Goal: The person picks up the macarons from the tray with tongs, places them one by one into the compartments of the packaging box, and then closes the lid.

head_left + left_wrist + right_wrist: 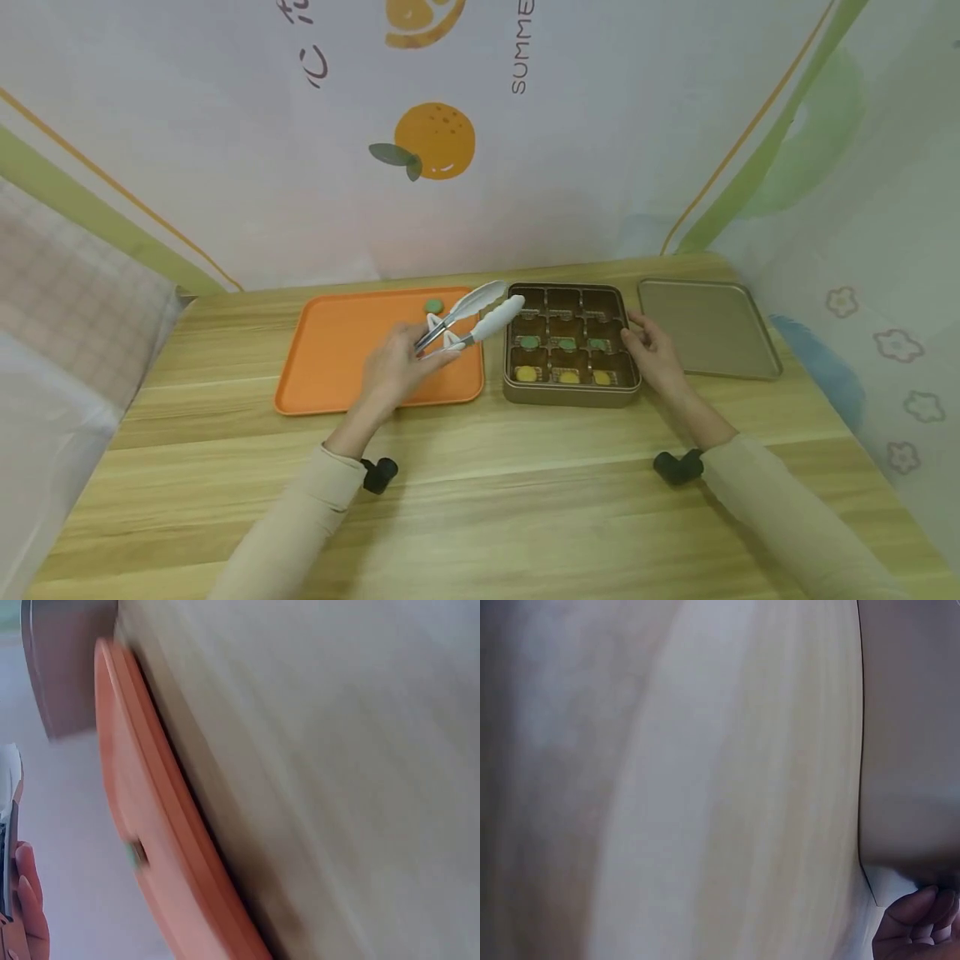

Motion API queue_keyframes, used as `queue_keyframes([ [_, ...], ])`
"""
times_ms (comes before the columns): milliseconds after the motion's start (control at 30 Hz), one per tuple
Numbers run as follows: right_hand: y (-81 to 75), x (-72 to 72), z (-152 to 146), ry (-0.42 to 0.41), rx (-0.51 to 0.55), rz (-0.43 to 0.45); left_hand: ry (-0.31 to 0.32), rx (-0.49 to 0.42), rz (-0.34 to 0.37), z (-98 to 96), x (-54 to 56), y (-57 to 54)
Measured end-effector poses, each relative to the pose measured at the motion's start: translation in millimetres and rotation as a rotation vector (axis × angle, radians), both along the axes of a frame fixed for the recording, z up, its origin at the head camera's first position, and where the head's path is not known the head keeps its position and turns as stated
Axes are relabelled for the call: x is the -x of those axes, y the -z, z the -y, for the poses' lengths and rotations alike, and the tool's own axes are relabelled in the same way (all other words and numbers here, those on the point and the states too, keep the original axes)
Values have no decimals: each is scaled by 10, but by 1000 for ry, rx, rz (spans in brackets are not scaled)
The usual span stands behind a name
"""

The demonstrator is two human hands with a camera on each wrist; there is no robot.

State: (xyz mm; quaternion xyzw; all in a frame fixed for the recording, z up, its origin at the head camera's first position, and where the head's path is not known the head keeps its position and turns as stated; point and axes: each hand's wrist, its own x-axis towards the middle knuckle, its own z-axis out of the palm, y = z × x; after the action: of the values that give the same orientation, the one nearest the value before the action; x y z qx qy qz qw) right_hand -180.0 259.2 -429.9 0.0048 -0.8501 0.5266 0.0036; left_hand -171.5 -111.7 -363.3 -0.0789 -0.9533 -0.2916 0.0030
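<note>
My left hand (393, 362) holds a pair of tongs (497, 321) with white tips and metal arms. The tips stand apart with nothing between them, above the right side of an orange tray (330, 354). One green disc (434, 306) lies near that tray's far edge. To the right stands a bronze box (573, 398) divided into several compartments. Green pieces (566, 343) sit in its middle row and yellow pieces (569, 377) in the front row. My right hand (656, 354) grips the box's right side, thumb at the rim; its fingers (919, 919) show curled in the right wrist view.
A flat bronze lid or tray (708, 329) lies right of the box, beside my right hand. The wood-grain table (510, 500) extends in front. A printed curtain (562, 167) hangs along the table's back edge, with more cloth at both sides.
</note>
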Motion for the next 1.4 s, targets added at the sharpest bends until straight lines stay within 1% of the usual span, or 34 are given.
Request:
queue_keyframes([
  [133, 11, 2, -4, 12, -4, 0, -50, 31, -28, 267, 28, 30],
  [233, 15, 0, -8, 14, -6, 4, -94, 60, -29, 427, 52, 86],
  [400, 1, -27, -4, 4, -13, 22, -150, 120, -14, 598, 90, 205],
  [467, -41, -51, 16, 0, 5, 35, -167, 138, -9, 636, 102, 239],
  [567, -152, -101, 74, 1, 18, 58, -187, 150, 0, 670, 118, 275],
  [600, -157, -106, 75, 1, 26, 56, -190, 154, 3, 676, 124, 283],
  [667, -137, -94, 67, 5, 27, 53, -195, 163, 14, 688, 136, 296],
  [800, 1, -45, -1, 3, 25, 28, -197, 183, 28, 695, 161, 307],
  [833, 8, -41, -3, 4, 23, 27, -198, 185, 30, 692, 166, 307],
  [1033, -1, -45, 10, 6, 36, 20, -200, 198, 25, 673, 191, 303],
  [1400, -60, -22, 30, 13, 30, 45, -210, 222, 38, 646, 215, 290],
])
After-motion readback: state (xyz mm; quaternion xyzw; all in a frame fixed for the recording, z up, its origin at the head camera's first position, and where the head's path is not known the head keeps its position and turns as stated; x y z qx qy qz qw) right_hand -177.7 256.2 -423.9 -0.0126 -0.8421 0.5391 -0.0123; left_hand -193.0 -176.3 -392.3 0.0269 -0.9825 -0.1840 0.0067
